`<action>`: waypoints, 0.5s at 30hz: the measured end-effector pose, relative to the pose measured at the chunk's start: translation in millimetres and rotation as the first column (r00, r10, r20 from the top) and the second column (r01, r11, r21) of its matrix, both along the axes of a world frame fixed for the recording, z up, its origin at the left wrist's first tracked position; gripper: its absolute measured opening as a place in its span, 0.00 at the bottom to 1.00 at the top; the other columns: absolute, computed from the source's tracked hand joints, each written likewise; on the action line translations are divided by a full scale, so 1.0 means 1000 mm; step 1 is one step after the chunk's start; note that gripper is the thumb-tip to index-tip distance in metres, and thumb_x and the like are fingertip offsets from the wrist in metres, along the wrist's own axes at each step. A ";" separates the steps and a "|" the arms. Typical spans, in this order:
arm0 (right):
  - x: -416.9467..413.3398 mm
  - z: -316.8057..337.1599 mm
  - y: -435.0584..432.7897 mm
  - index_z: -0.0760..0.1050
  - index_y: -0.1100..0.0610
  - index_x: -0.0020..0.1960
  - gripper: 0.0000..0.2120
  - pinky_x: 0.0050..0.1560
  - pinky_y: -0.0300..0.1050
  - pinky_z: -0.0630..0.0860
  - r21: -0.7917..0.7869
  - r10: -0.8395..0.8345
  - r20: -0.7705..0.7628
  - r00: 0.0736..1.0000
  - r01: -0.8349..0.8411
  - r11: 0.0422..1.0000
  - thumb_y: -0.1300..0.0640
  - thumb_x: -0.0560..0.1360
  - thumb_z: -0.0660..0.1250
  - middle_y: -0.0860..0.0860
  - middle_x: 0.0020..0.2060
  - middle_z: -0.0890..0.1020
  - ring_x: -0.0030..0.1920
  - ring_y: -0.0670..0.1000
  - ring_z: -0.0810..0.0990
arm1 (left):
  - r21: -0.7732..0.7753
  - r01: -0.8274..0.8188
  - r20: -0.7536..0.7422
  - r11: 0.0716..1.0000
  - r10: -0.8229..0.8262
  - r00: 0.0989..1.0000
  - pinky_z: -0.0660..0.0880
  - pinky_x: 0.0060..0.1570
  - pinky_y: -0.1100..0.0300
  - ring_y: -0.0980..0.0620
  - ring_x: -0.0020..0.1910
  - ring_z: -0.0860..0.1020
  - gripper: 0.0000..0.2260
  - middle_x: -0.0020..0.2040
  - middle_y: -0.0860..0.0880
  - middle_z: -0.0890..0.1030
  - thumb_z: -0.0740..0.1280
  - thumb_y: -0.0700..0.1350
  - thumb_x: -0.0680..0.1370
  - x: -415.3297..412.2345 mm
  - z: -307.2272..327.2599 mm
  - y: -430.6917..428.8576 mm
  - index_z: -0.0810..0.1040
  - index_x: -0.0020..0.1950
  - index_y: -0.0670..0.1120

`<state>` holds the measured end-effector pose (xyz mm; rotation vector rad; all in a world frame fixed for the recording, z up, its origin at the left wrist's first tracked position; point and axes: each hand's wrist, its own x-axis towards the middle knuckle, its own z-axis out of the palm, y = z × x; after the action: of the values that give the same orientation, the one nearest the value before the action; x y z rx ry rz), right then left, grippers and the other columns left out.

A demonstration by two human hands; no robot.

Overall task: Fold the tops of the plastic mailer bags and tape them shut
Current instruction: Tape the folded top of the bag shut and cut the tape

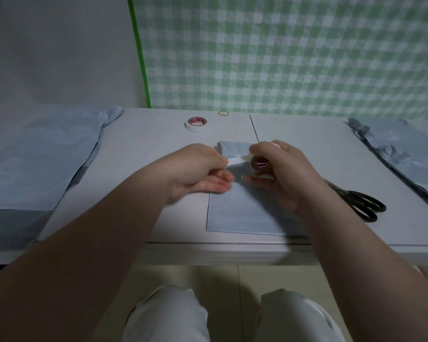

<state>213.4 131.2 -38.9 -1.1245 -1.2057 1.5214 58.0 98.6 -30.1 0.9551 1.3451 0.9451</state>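
while the left hand is pinching the free end of the tape strip and the right hand is gripping the tape roll, both are working over the folded top of the mailer bag, which is lying flat on the bench near its front edge. i am judging the strip to be the main risk: it is hanging loose between the hands, so it may be twisting, sticking to itself, or landing crooked on the plastic before it is lined up over the fold. i cannot tell whether any finger is pressing the fold, so it may be springing open. the scissors are lying just beside the right wrist, and reaching for them is meaning that one end must be released. open room is staying at the left of the bag. a spare roll and a rubber band are sitting well apart at the back. the left pile and the right pile of bags are overhanging the side edges.
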 end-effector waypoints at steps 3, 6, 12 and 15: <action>-0.003 -0.014 -0.001 0.71 0.56 0.39 0.07 0.48 0.52 0.80 -0.016 -0.039 -0.006 0.999 0.039 0.999 0.61 0.72 0.69 0.52 0.35 0.73 0.37 0.49 0.74 | -0.025 0.030 -0.009 0.999 -0.030 1.000 0.80 0.42 0.60 0.49 0.39 0.81 0.06 0.42 0.39 0.81 0.60 0.39 0.81 -0.003 -0.007 0.002 0.72 0.45 0.41; -0.002 -0.022 -0.001 0.69 0.57 0.38 0.09 0.49 0.52 0.80 0.048 -0.075 0.021 0.997 0.074 0.996 0.62 0.71 0.70 0.51 0.33 0.74 0.36 0.48 0.75 | -0.015 0.030 -0.039 0.999 -0.031 0.999 0.80 0.43 0.62 0.50 0.39 0.81 0.06 0.43 0.40 0.82 0.60 0.38 0.81 -0.006 -0.011 0.004 0.73 0.45 0.41; -0.005 -0.027 -0.001 0.70 0.54 0.38 0.11 0.48 0.50 0.80 0.149 -0.096 0.112 0.989 0.079 0.986 0.61 0.69 0.72 0.50 0.35 0.73 0.38 0.49 0.75 | 0.031 0.031 -0.196 0.999 -0.024 0.980 0.79 0.43 0.68 0.55 0.40 0.79 0.09 0.42 0.43 0.80 0.61 0.38 0.80 -0.012 -0.013 0.010 0.75 0.41 0.41; -0.007 -0.028 -0.001 0.70 0.53 0.35 0.11 0.48 0.56 0.79 0.210 -0.118 0.203 0.972 0.075 0.975 0.58 0.68 0.72 0.47 0.30 0.74 0.34 0.48 0.75 | 0.031 0.021 -0.242 0.999 -0.013 0.970 0.80 0.43 0.67 0.52 0.42 0.79 0.09 0.41 0.42 0.78 0.63 0.37 0.79 -0.015 -0.011 0.012 0.75 0.39 0.40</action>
<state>206.6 130.0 -66.9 -1.2138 -1.3948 1.1976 43.0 110.9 -41.4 1.1338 1.5266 0.8602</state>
